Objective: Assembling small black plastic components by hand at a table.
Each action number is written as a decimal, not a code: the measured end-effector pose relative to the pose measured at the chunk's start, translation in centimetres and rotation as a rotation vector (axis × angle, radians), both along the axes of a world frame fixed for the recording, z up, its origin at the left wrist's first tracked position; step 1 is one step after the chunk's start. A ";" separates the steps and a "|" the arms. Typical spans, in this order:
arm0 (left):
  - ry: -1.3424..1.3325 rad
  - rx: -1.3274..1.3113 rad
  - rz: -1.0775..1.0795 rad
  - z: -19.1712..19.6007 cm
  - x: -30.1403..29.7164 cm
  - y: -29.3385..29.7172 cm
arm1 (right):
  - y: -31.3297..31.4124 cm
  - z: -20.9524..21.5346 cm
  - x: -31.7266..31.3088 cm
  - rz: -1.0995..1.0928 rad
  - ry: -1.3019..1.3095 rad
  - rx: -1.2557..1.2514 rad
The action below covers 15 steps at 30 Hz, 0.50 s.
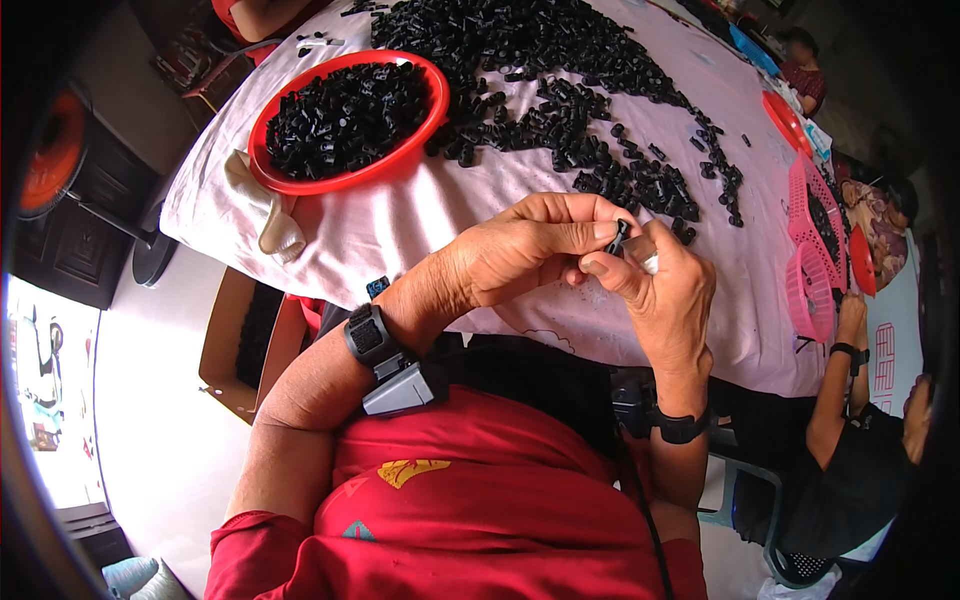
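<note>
Over the near edge of the cloth-covered table, my left hand [535, 245] pinches a small black plastic part [620, 238] between thumb and fingertips. Close against it, my right hand [670, 295] is closed around a small clear, whitish piece [642, 256], whose exact kind I cannot make out. The fingertips of both hands nearly meet at the black part. Just beyond them lie loose black plastic parts [640, 185], all short and stubby. To the left, a red basin [440, 110] is heaped with similar black parts.
A large pile of black parts [520, 40] spreads across the pink tablecloth [400, 225]. A crumpled white cloth [275, 225] hangs at the left edge, above a cardboard box [228, 345]. Pink baskets [808, 290] stand at right, near a co-worker's arm [835, 390]. A fan [60, 160] stands far left.
</note>
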<state>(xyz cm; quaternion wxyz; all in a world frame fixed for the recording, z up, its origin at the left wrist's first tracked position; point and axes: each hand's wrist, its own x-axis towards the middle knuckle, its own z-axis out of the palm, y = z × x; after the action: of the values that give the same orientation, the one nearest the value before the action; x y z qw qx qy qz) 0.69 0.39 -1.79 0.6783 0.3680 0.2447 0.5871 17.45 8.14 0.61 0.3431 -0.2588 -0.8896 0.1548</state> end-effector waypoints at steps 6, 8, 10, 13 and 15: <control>-0.003 0.003 0.006 0.1 0.1 0.0 | 0.1 0.2 0.1 0.014 0.025 0.017; 0.015 -0.012 0.008 0.2 0.1 0.0 | 0.0 0.2 0.1 0.011 0.007 0.015; 0.023 -0.012 0.014 0.1 0.1 0.0 | 0.0 0.0 0.1 0.009 -0.011 0.013; 0.010 -0.015 0.023 0.0 0.1 0.1 | 0.0 -0.1 0.0 0.018 0.009 -0.053; -0.012 -0.018 0.028 -0.2 0.0 0.2 | -0.1 0.0 0.2 0.081 0.054 -0.082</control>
<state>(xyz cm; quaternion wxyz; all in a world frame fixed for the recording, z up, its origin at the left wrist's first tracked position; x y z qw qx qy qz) 0.68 0.55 -1.95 0.6749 0.3549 0.2510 0.5963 17.62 8.02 0.59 0.3497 -0.2323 -0.8826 0.2116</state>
